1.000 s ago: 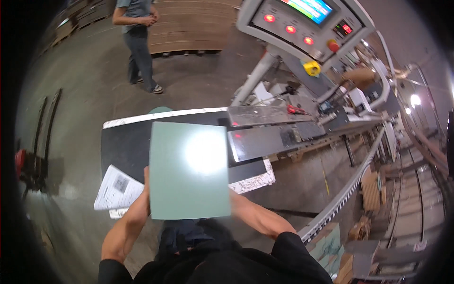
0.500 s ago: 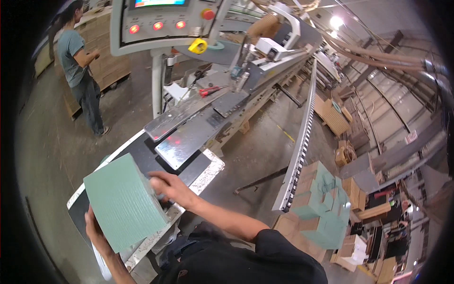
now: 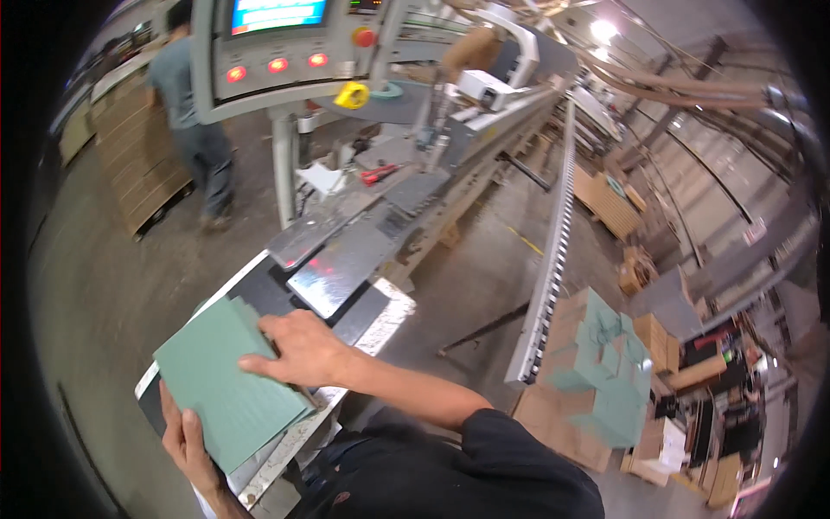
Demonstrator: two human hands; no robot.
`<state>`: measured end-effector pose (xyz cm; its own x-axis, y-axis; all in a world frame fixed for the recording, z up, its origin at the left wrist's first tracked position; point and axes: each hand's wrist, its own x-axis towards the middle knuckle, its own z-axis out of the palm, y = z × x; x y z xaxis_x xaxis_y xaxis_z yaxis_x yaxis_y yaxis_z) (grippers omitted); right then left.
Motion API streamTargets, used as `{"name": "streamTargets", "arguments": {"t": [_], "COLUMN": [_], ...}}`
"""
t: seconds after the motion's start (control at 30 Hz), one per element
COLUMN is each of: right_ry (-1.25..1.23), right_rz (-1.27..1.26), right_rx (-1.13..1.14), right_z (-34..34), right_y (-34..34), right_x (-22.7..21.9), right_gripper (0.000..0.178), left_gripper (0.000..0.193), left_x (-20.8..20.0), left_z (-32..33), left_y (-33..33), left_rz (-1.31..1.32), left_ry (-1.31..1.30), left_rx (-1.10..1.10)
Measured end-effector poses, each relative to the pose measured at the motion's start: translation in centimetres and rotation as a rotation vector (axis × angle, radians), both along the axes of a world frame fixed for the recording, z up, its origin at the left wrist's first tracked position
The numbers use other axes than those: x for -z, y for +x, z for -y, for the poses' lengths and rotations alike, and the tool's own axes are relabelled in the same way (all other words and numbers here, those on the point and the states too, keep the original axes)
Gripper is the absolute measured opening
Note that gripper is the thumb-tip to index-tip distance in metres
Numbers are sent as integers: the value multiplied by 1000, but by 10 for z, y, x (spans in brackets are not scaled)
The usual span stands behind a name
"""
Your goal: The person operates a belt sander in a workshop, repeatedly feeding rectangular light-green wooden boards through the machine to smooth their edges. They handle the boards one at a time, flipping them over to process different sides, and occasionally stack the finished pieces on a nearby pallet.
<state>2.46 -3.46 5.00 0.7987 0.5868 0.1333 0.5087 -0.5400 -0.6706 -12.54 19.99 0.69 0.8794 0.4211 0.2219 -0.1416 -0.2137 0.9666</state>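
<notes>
A flat green panel (image 3: 220,381) lies on the dark infeed table (image 3: 285,298) of a long machine, at the lower left. My right hand (image 3: 303,350) presses flat on the panel's right edge, fingers spread toward the left. My left hand (image 3: 186,441) grips the panel's near edge from below, thumb on top. Beyond the panel a shiny metal plate (image 3: 341,264) leads into the machine.
A control panel (image 3: 268,48) with a screen and red lit buttons stands above the machine. Another person (image 3: 194,130) stands by stacked brown boards (image 3: 130,156) at the upper left. A roller rail (image 3: 553,251) runs on the right, with stacked green panels (image 3: 601,363) on pallets beside it.
My view has swung right and along the machine. The green panel has gone from held up in front of me to lying on the infeed table, with my right hand moved on top.
</notes>
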Motion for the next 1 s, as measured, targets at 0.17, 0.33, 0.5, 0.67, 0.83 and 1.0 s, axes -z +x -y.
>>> {"name": "streamTargets", "arguments": {"t": [0.17,0.33,0.5,0.67,0.83,1.0], "right_ry": [109,264,666,807,908,1093], "right_rz": [180,208,-490,-466,-1030,-993], "right_rx": [59,33,-398,-678,-67,385], "right_z": [1,6,55,130,218,244], "right_y": [-10,-1,5,21,40,78], "right_x": [4,4,-19,-6,67,161], "right_gripper": [50,47,71,38,37,37], "left_gripper": [56,41,38,44,46,49], "left_x": [-5,-12,-89,-99,-77,20], "left_z": [4,-36,52,136,236,285], "left_y": [8,-27,-23,-13,102,153], "left_rz": [16,48,272,87,33,-55], "left_ry": [-175,-434,-340,-63,449,552], "left_rx": [3,-22,-435,-214,-202,-146]}}
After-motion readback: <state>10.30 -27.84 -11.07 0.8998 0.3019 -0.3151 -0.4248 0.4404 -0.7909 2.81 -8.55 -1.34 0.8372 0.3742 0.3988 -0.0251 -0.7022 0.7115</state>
